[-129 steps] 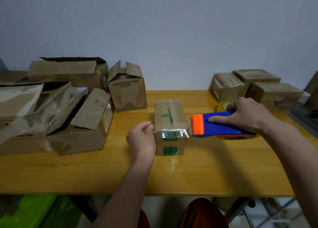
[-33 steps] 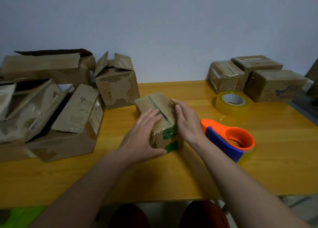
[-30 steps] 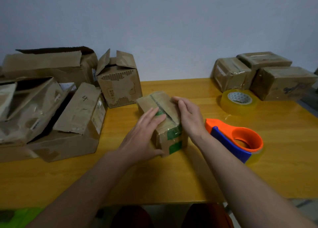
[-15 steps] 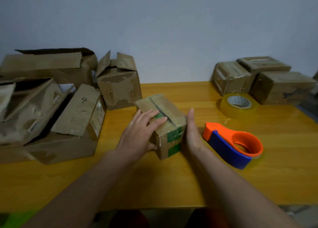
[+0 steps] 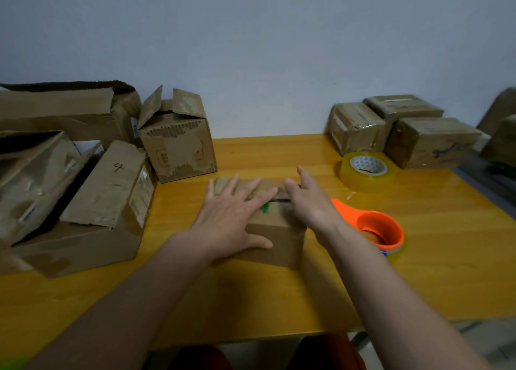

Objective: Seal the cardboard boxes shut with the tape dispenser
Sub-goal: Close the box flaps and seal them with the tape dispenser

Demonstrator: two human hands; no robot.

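Note:
A small cardboard box point(image 5: 275, 237) with green marks lies in the middle of the yellow wooden table point(image 5: 279, 294), its long side facing me. My left hand point(image 5: 227, 219) lies flat on its top with fingers spread. At the box's right end, my right hand point(image 5: 310, 202) rests with straight fingers. The orange and blue tape dispenser point(image 5: 374, 228) lies on the table just right of my right wrist; neither hand holds it.
A spare roll of clear tape point(image 5: 367, 170) sits behind the dispenser. Three taped boxes point(image 5: 405, 132) stand at the back right. Several open, worn boxes point(image 5: 83, 179) crowd the left side, one with raised flaps point(image 5: 177, 140) near the wall.
The tape dispenser was set down on the table to the right. Both hands then pressed along the small box, and it has been turned from end-on to sideways.

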